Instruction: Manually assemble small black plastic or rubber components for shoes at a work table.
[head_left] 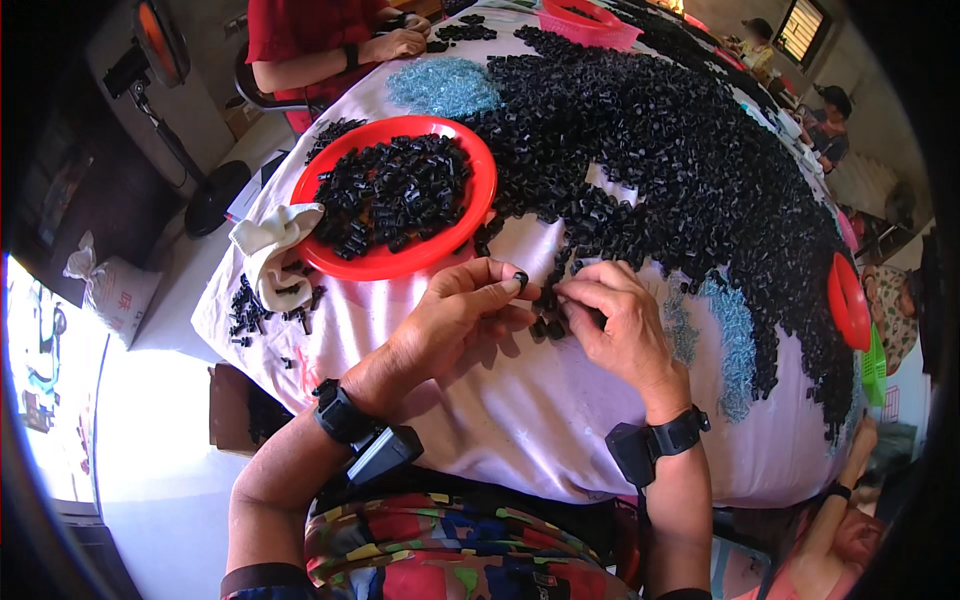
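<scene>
My left hand pinches a small black plastic part between thumb and forefinger, just above the cloth. Close beside it on the right, my right hand has its thumb and fingertips pressed together near several loose black parts. Whatever sits in those right fingertips is too small to make out. Beyond both hands spreads a big heap of the same small black parts. A red round tray filled with black pieces stands to the left of the heap.
Pale pink cloth covers the table. Clear bluish small pieces lie in a far pile and a right-hand strip. A whitish cloth hangs over the tray's edge. People sit around the table; a fan stands at left.
</scene>
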